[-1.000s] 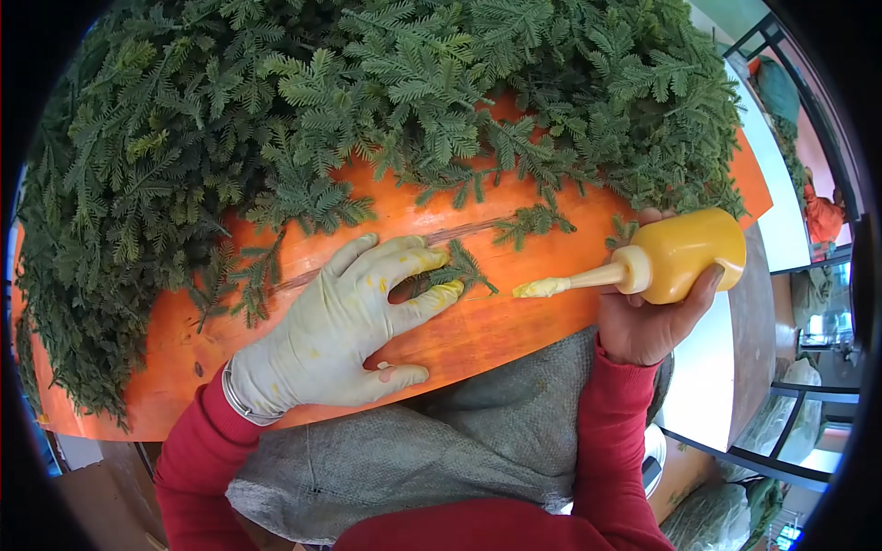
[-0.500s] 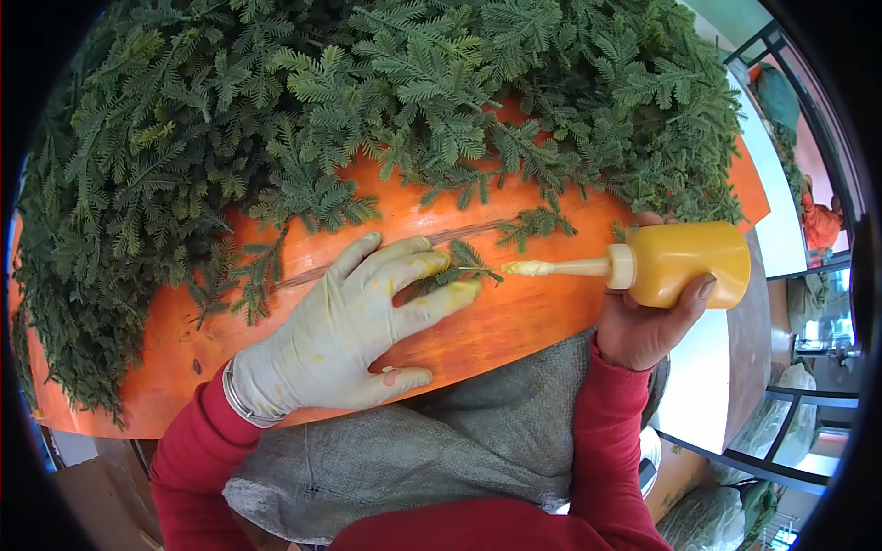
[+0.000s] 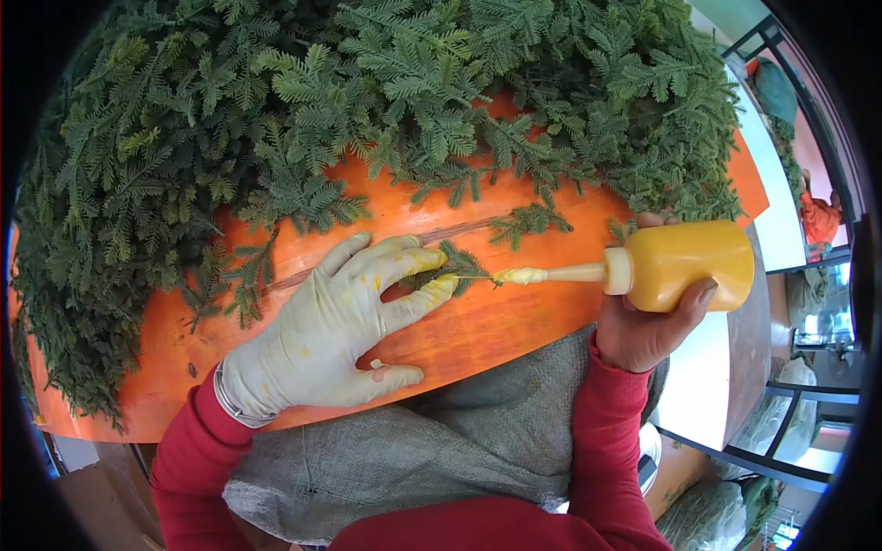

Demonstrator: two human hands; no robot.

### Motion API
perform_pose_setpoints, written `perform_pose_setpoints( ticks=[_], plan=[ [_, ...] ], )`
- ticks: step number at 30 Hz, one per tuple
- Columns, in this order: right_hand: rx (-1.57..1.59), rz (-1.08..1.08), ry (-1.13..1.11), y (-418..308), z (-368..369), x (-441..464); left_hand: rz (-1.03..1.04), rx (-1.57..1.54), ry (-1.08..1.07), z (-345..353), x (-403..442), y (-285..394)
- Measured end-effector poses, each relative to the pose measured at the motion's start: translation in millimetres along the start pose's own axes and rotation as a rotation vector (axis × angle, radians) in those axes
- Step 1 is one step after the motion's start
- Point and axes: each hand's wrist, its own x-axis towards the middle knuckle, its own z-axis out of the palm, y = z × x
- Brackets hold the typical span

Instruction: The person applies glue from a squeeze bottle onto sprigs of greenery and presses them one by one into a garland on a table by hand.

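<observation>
My left hand (image 3: 335, 317), in a pale glove stained yellow, rests over the orange board (image 3: 514, 321). Its index and middle fingers are round a small green sprig (image 3: 462, 264). My right hand (image 3: 643, 321) is bare and wrapped round a yellow squeeze bottle (image 3: 694, 266), which lies sideways with its nozzle pointing left. Pale yellow glue (image 3: 519, 275) coats the nozzle tip, right beside the sprig's stem end. Whether the glue touches the stem is too small to tell.
A large heap of green branches (image 3: 386, 92) covers the far and left parts of the board. Loose sprigs (image 3: 530, 225) lie near its edge. Grey cloth (image 3: 413, 459) covers my lap. A person in orange (image 3: 820, 220) is at the far right, beyond a white surface (image 3: 776, 216).
The bottle has levelled out, and its tip has moved left to the sprig's stem end. My left hand has shifted slightly left, its fingers still round the sprig.
</observation>
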Motion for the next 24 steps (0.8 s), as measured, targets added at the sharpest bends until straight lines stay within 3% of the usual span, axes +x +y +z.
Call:
perform_pose_setpoints(
  ticks=[7,24],
  plan=[
    [-0.077,-0.042,-0.236,-0.1,-10.6,-5.2,-0.007,0.02,-0.02,-1.8,-0.1,4.6],
    [-0.154,0.014,-0.356,3.5,-2.8,7.7,-0.002,0.079,-0.113,-7.6,-2.8,-3.9]
  ],
)
